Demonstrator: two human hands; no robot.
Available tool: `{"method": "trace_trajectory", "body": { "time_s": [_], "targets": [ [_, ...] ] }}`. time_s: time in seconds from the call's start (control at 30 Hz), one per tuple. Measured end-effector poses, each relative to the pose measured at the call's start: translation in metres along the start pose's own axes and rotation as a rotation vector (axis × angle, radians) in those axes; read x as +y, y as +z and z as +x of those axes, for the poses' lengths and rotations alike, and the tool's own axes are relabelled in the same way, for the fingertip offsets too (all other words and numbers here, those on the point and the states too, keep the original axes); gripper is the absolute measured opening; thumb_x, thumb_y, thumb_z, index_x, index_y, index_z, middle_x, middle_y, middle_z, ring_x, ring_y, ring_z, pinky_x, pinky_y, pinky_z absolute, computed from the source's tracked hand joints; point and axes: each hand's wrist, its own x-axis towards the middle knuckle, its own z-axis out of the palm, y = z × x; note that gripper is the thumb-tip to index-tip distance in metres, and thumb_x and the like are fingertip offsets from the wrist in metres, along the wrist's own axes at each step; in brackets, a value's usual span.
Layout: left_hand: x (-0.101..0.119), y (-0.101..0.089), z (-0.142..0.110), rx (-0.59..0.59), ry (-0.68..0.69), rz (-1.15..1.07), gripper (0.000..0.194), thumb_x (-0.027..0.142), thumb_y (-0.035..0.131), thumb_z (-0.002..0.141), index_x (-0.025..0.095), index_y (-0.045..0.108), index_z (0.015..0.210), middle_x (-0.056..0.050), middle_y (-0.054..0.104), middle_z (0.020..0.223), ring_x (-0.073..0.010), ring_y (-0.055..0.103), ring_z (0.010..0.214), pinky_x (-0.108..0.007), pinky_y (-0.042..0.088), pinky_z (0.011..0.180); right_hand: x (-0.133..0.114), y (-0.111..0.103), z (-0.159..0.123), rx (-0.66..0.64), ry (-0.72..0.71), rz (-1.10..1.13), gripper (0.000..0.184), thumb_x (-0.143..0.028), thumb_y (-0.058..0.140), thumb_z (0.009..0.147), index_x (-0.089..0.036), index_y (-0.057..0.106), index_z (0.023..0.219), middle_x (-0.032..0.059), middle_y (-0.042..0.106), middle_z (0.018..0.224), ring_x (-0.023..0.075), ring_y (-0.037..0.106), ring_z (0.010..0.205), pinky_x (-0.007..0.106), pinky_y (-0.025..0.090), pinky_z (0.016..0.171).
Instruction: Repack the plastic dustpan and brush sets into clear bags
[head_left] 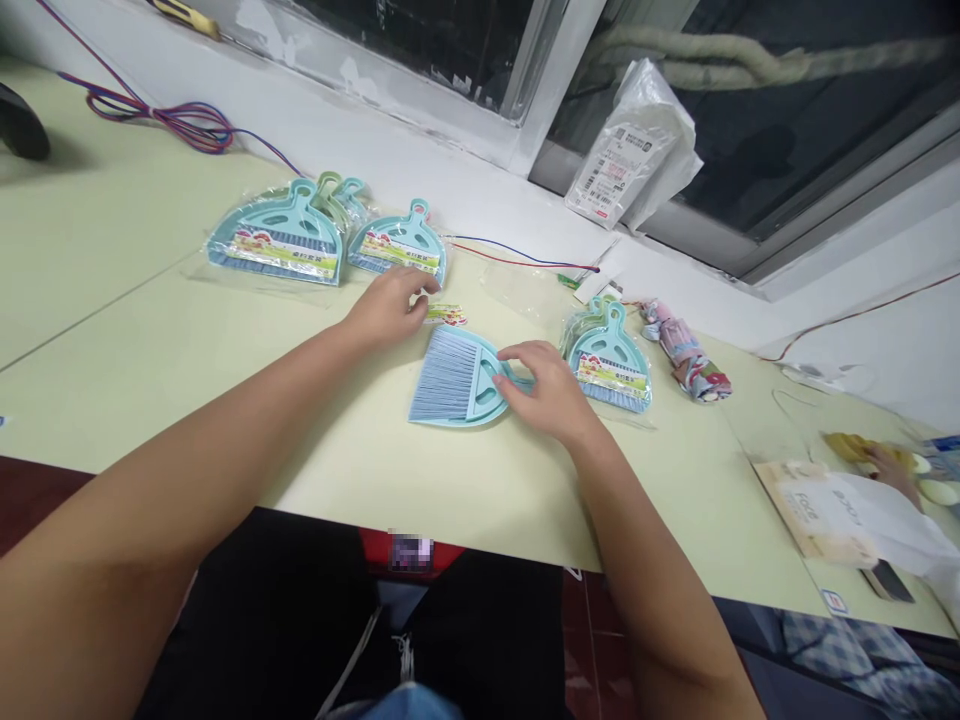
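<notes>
Presently, one light-blue, fan-shaped plastic dustpan-and-brush set [448, 378] is touched by right hand [541, 388], grip undeterminable; left hand [394, 305] is held unclenched beyond it.

"Face" on paper pkg [814, 515] far R, Chinese txt on brush-set labels [285, 252], sill pkg [611, 180] print too sm.

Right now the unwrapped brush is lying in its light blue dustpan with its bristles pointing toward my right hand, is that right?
Not quite: the head view shows the bristles pointing away from your right hand. The unwrapped brush does lie in its light blue dustpan.
</notes>
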Motion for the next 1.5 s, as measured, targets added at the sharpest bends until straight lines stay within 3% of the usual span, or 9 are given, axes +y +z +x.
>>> {"method": "trace_trajectory", "body": {
  "time_s": [0.37, 0.47, 0.67, 0.73, 0.83, 1.0, 1.13, 1.3, 1.5],
  "targets": [
    [0.004, -0.005, 0.000, 0.041, -0.123, -0.083, 0.033, 0.020, 0.051, 0.085, 0.019, 0.073, 0.110, -0.007, 0.074, 0.114, -0.0258, 0.065, 0.107, -0.039, 0.048, 0.098, -0.014, -0.013, -0.007, -0.305, 0.253, -0.083, 0.045, -0.017, 0.064, 0.070, -0.025, 0.061, 0.115, 0.0041, 0.069, 0.099, 0.0262, 0.060, 0.097, 0.034, 0.044, 0.076],
    [0.005, -0.005, 0.001, 0.098, -0.170, -0.161, 0.030, 0.018, 0.053, 0.083, 0.019, 0.073, 0.105, -0.007, 0.075, 0.111, -0.0242, 0.066, 0.101, -0.039, 0.051, 0.095, -0.012, -0.013, -0.006, -0.206, 0.301, 0.002, 0.042, -0.020, 0.065, 0.069, -0.026, 0.059, 0.111, 0.0017, 0.068, 0.096, 0.0230, 0.060, 0.089, 0.033, 0.043, 0.072],
    [0.008, -0.009, 0.011, 0.218, -0.445, -0.662, 0.013, 0.015, 0.061, 0.082, 0.017, 0.067, 0.094, -0.009, 0.073, 0.098, -0.0166, 0.066, 0.076, -0.036, 0.059, 0.075, -0.003, -0.005, 0.004, 0.258, 0.481, 0.367, 0.031, -0.028, 0.066, 0.066, -0.024, 0.058, 0.095, 0.0012, 0.065, 0.090, 0.0200, 0.063, 0.085, 0.034, 0.048, 0.077],
    [0.017, -0.012, 0.010, 0.054, -0.491, -0.841, 0.011, 0.021, 0.067, 0.083, 0.016, 0.067, 0.093, -0.010, 0.074, 0.096, -0.0168, 0.068, 0.072, -0.038, 0.060, 0.072, -0.003, -0.004, 0.007, 0.366, 0.526, 0.506, 0.025, -0.029, 0.064, 0.066, -0.024, 0.056, 0.089, 0.0016, 0.063, 0.087, 0.0194, 0.062, 0.084, 0.032, 0.050, 0.076],
    [0.045, -0.009, 0.000, -0.394, -0.434, -0.998, 0.028, 0.036, 0.074, 0.084, 0.016, 0.069, 0.104, -0.015, 0.075, 0.107, -0.0246, 0.073, 0.089, -0.041, 0.061, 0.078, -0.006, 0.000, 0.009, 0.429, 0.580, 0.647, 0.015, -0.034, 0.059, 0.070, -0.024, 0.052, 0.080, 0.0001, 0.059, 0.079, 0.0174, 0.060, 0.078, 0.031, 0.050, 0.075],
    [0.099, 0.017, -0.025, -0.661, -0.189, -0.951, 0.058, 0.044, 0.071, 0.090, 0.022, 0.049, 0.138, -0.012, 0.071, 0.117, -0.0247, 0.070, 0.104, -0.039, 0.056, 0.086, -0.021, 0.012, 0.007, 0.410, 0.578, 0.747, 0.021, -0.045, 0.053, 0.082, -0.025, 0.047, 0.080, 0.0012, 0.062, 0.085, 0.0174, 0.061, 0.082, 0.030, 0.051, 0.077],
    [0.114, 0.038, -0.037, -0.517, -0.105, -0.883, 0.046, 0.046, 0.056, 0.099, 0.020, 0.042, 0.135, -0.006, 0.064, 0.092, -0.0212, 0.067, 0.085, -0.036, 0.053, 0.076, -0.029, 0.017, 0.007, 0.382, 0.578, 0.697, 0.023, -0.047, 0.049, 0.084, -0.025, 0.043, 0.080, 0.0018, 0.063, 0.086, 0.0179, 0.061, 0.083, 0.029, 0.050, 0.073],
    [0.111, 0.046, -0.041, -0.427, -0.070, -0.866, 0.037, 0.053, 0.040, 0.105, 0.021, 0.044, 0.123, -0.003, 0.055, 0.089, -0.0165, 0.057, 0.073, -0.032, 0.049, 0.067, -0.025, 0.011, 0.009, 0.335, 0.595, 0.769, 0.024, -0.044, 0.060, 0.076, -0.025, 0.046, 0.079, 0.0004, 0.061, 0.085, 0.0175, 0.061, 0.085, 0.031, 0.052, 0.081],
    [0.114, 0.050, -0.040, -0.329, -0.126, -0.998, 0.035, 0.057, 0.038, 0.106, 0.023, 0.042, 0.105, 0.000, 0.048, 0.079, -0.0138, 0.045, 0.065, -0.029, 0.042, 0.059, -0.026, 0.006, 0.009, 0.340, 0.602, 0.835, 0.036, -0.051, 0.070, 0.075, -0.025, 0.046, 0.075, -0.0021, 0.056, 0.076, 0.0162, 0.059, 0.078, 0.032, 0.052, 0.079]
  ]
}}
